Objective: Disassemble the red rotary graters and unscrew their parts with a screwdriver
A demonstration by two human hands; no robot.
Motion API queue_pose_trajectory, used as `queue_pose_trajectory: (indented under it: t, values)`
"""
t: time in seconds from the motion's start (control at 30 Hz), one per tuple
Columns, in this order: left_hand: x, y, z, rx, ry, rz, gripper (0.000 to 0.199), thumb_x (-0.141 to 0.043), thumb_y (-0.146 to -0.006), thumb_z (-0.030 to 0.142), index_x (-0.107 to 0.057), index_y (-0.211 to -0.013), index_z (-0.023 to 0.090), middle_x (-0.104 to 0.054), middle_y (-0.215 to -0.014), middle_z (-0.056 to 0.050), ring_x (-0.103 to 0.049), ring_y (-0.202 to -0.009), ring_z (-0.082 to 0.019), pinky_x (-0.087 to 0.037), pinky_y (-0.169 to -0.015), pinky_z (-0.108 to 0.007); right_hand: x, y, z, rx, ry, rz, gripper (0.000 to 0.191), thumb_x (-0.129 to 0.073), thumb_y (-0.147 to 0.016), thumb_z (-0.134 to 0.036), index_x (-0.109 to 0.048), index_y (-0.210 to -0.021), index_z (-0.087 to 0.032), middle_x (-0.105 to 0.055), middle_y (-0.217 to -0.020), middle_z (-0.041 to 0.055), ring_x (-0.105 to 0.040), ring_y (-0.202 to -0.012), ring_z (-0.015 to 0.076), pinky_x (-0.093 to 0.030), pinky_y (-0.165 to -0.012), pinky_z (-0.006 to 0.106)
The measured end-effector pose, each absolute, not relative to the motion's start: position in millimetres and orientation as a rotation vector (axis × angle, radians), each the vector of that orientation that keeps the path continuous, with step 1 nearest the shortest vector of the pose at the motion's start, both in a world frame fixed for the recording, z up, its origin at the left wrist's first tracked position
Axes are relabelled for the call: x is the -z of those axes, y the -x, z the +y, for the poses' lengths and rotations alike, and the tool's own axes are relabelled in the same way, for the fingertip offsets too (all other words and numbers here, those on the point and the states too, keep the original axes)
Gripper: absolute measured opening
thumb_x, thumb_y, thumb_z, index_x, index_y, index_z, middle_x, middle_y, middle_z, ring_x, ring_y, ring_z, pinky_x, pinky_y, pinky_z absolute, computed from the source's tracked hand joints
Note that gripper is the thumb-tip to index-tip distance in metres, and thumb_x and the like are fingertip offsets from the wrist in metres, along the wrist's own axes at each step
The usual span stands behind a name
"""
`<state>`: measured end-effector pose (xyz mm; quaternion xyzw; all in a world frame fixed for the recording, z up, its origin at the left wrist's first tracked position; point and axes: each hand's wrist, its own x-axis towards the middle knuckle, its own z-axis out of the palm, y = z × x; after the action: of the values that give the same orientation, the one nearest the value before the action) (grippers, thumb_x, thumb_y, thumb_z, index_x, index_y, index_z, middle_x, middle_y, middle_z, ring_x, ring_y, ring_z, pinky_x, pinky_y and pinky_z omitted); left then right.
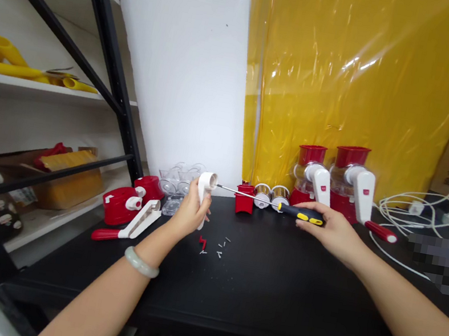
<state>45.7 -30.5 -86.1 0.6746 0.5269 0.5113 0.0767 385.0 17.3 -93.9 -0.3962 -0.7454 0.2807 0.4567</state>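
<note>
My left hand (192,207) is closed around a white plastic part (206,181) with a round, hollow end, held above the black table (271,298). In my right hand (329,227) is a screwdriver (301,214) with a black and yellow handle, its long shaft pointing left. The tip reaches the opening of the white part; whether it touches a screw inside is too small to tell. Below the hands lie several small screws (219,254) and a small red bent piece (202,242). Behind the shaft stands a red plastic piece (244,199) beside two metal grater drums (270,196).
Two assembled red-and-white rotary graters (314,175) stand at the back right, near white cables (412,210). To the left are a red base (120,206), a white crank with red handle (140,223) and clear plastic parts (176,182). A black-framed shelf (114,79) borders the left side.
</note>
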Motion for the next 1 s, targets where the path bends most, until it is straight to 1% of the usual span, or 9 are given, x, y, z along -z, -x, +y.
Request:
queue_pose_trajectory:
  t: [0.1,0.27,0.4,0.57,0.8,1.0]
  values:
    - [85.2,-46.6,-30.7,-1.526,-2.016,1.593,0.053,-0.043,-0.093,0.042,-0.025,-0.136,0.016,-0.055,-0.076,-0.001,-0.057,-0.049,-0.012,-0.048,-0.041,-0.023,93.2,-384.3,17.0,-0.724,0.986,-1.805,0.038,-0.071,-0.072,-0.038,-0.065,-0.106,-0.023,-0.07,-0.104,0.0054,-0.064,-0.097,0.0274,-0.046,-0.092,0.043]
    - [83.7,-47.7,-31.1,-1.542,-1.993,1.594,0.055,-0.044,-0.092,0.041,-0.024,-0.136,0.015,-0.055,-0.075,-0.001,-0.056,-0.048,-0.012,-0.048,-0.041,-0.024,91.6,-385.4,17.1,-0.775,1.004,-1.757,0.041,-0.069,-0.073,-0.04,-0.063,-0.109,-0.022,-0.071,-0.095,0.0045,-0.066,-0.086,0.0242,-0.048,-0.086,0.041]
    - [83.7,-45.8,-30.3,-1.559,-2.006,1.614,0.055,-0.045,-0.092,0.04,-0.024,-0.136,0.014,-0.055,-0.074,-0.002,-0.057,-0.049,-0.013,-0.049,-0.042,-0.023,92.2,-386.3,18.3,-0.715,0.977,-1.771,0.04,-0.07,-0.073,-0.039,-0.064,-0.108,-0.023,-0.07,-0.1,0.0051,-0.066,-0.091,0.0255,-0.047,-0.088,0.042]
    - [85.1,-44.7,-29.2,-1.514,-2.065,1.589,0.051,-0.044,-0.093,0.038,-0.026,-0.135,0.017,-0.054,-0.073,0.001,-0.056,-0.047,-0.011,-0.049,-0.041,-0.022,93.2,-386.3,18.1,-0.749,0.98,-1.8,0.041,-0.07,-0.073,-0.04,-0.062,-0.11,-0.022,-0.071,-0.096,0.0057,-0.066,-0.087,0.0258,-0.048,-0.086,0.043]
    - [85.5,-42.3,-28.7,-1.458,-2.099,1.625,0.054,-0.046,-0.092,0.036,-0.025,-0.138,0.017,-0.054,-0.077,-0.001,-0.056,-0.049,-0.011,-0.05,-0.042,-0.023,90.9,-387.3,16.4,-0.754,0.964,-1.827,0.041,-0.072,-0.07,-0.042,-0.065,-0.106,-0.022,-0.072,-0.088,0.0049,-0.067,-0.084,0.0263,-0.048,-0.085,0.043]
    - [86.4,-39.2,-27.0,-1.407,-2.099,1.672,0.057,-0.047,-0.091,0.036,-0.024,-0.14,0.017,-0.055,-0.083,-0.003,-0.057,-0.049,-0.011,-0.051,-0.042,-0.025,89.6,-388.1,16.4,-0.719,0.986,-1.831,0.038,-0.073,-0.069,-0.041,-0.067,-0.102,-0.023,-0.072,-0.095,0.0049,-0.065,-0.089,0.0266,-0.047,-0.086,0.042]
